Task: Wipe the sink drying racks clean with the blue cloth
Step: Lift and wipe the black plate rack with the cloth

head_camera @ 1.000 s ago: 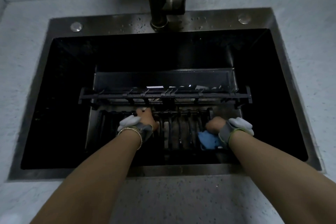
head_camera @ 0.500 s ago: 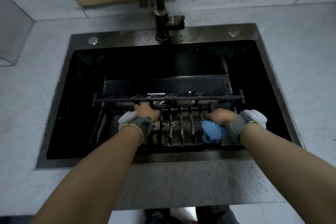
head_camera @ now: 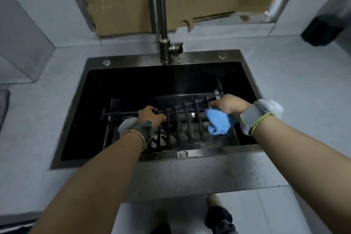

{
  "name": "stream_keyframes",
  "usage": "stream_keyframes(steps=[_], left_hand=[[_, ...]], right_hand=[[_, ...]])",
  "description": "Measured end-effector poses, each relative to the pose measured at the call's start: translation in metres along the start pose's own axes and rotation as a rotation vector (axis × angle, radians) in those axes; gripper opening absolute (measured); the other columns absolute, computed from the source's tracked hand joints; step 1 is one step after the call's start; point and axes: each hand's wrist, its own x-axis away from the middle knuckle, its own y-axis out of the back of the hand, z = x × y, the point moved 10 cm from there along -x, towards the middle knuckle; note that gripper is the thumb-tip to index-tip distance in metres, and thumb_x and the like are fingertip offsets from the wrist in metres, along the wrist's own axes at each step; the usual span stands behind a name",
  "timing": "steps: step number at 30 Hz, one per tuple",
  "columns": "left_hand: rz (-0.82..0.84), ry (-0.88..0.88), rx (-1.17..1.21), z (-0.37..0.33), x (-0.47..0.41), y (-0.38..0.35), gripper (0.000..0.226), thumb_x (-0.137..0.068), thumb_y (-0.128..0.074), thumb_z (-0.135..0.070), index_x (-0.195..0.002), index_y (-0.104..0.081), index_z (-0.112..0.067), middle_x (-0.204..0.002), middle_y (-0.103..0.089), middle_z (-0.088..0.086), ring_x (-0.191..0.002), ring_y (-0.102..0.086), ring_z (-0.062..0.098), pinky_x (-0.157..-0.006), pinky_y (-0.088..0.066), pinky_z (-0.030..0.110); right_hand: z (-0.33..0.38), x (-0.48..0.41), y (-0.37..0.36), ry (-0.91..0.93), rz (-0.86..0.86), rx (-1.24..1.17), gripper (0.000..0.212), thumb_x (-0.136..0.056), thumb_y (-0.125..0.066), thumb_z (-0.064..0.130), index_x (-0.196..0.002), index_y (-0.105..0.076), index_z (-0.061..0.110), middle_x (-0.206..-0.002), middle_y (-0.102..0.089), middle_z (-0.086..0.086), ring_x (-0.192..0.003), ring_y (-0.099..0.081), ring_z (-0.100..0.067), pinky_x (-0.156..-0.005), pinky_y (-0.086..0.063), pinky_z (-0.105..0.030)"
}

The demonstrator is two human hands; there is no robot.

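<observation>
The left hand [head_camera: 150, 117] grips the rack [head_camera: 182, 119]; the right hand [head_camera: 228, 105] holds the blue cloth [head_camera: 218, 123]; a wet rack may slip if the grip loosens.

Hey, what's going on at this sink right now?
A person is cleaning a black drying rack that sits inside the dark sink. Their left hand grips the rack's top bar, apparently steadying it, while the right hand holds the blue cloth against the bars at the rack's right end. Wiping appears to be in progress.
</observation>
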Motion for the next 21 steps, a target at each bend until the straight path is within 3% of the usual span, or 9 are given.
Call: stream_keyframes(steps=[2,5,10,14,16,19,21], left_hand=[[-0.047,-0.005,0.111,-0.001,0.009,0.008,0.047,-0.092,-0.057,-0.029,-0.132,-0.045,-0.007,-0.13,-0.051,0.017,-0.1,-0.056,0.029,-0.077,-0.044,0.03],[-0.081,-0.015,0.183,-0.005,0.017,0.011,0.046,-0.094,-0.056,-0.024,-0.133,-0.042,-0.005,-0.122,-0.056,0.018,-0.087,-0.053,0.025,-0.071,-0.042,0.03],[-0.192,-0.025,0.24,-0.01,0.024,0.023,0.048,-0.091,-0.058,-0.021,-0.132,-0.04,-0.004,-0.132,-0.045,0.021,-0.102,-0.055,0.035,-0.074,-0.041,0.03],[-0.336,-0.05,0.283,-0.005,0.028,0.031,0.043,-0.09,-0.058,-0.016,-0.129,-0.046,-0.004,-0.13,-0.049,0.021,-0.106,-0.055,0.035,-0.082,-0.045,0.035],[-0.44,-0.063,0.332,-0.004,0.032,0.042,0.039,-0.089,-0.056,-0.011,-0.127,-0.051,-0.004,-0.129,-0.05,0.02,-0.106,-0.056,0.034,-0.087,-0.045,0.034],[-0.582,-0.177,0.302,-0.013,0.041,0.057,0.037,-0.088,-0.054,-0.008,-0.125,-0.055,-0.003,-0.132,-0.048,0.02,-0.108,-0.053,0.034,-0.085,-0.039,0.028],[-0.669,-0.295,0.264,-0.016,0.056,0.065,0.04,-0.087,-0.055,-0.009,-0.127,-0.056,-0.004,-0.135,-0.045,0.02,-0.115,-0.05,0.035,-0.092,-0.038,0.03]], right_hand=[[0.015,0.011,0.021,0.049,-0.115,0.038,0.025,-0.098,-0.042,0.023,-0.101,-0.055,0.003,-0.094,-0.057,-0.014,-0.106,-0.054,-0.032,-0.068,-0.035,-0.03],[0.026,0.024,0.044,0.036,-0.284,0.043,0.037,-0.094,-0.048,0.033,-0.111,-0.057,0.001,-0.112,-0.06,-0.017,-0.107,-0.055,-0.035,-0.078,-0.04,-0.03],[0.04,0.046,0.054,0.131,-0.436,0.078,0.031,-0.094,-0.044,0.038,-0.101,-0.051,0.008,-0.104,-0.061,-0.016,-0.098,-0.057,-0.037,-0.069,-0.036,-0.032],[0.03,0.057,0.044,0.143,-0.544,0.062,0.029,-0.095,-0.043,0.042,-0.095,-0.044,0.013,-0.1,-0.062,-0.016,-0.097,-0.058,-0.038,-0.069,-0.038,-0.035],[0.018,0.054,0.037,0.143,-0.565,-0.044,0.029,-0.094,-0.044,0.042,-0.095,-0.046,0.013,-0.1,-0.061,-0.016,-0.098,-0.057,-0.036,-0.073,-0.039,-0.036],[-0.005,0.04,0.017,0.167,-0.509,-0.306,0.028,-0.091,-0.05,0.041,-0.076,-0.044,0.018,-0.092,-0.059,-0.013,-0.088,-0.057,-0.029,-0.079,-0.044,-0.039],[-0.016,0.034,-0.003,0.213,-0.431,-0.544,0.023,-0.093,-0.052,0.034,-0.082,-0.051,0.014,-0.093,-0.06,-0.014,-0.08,-0.06,-0.026,-0.074,-0.05,-0.034]])
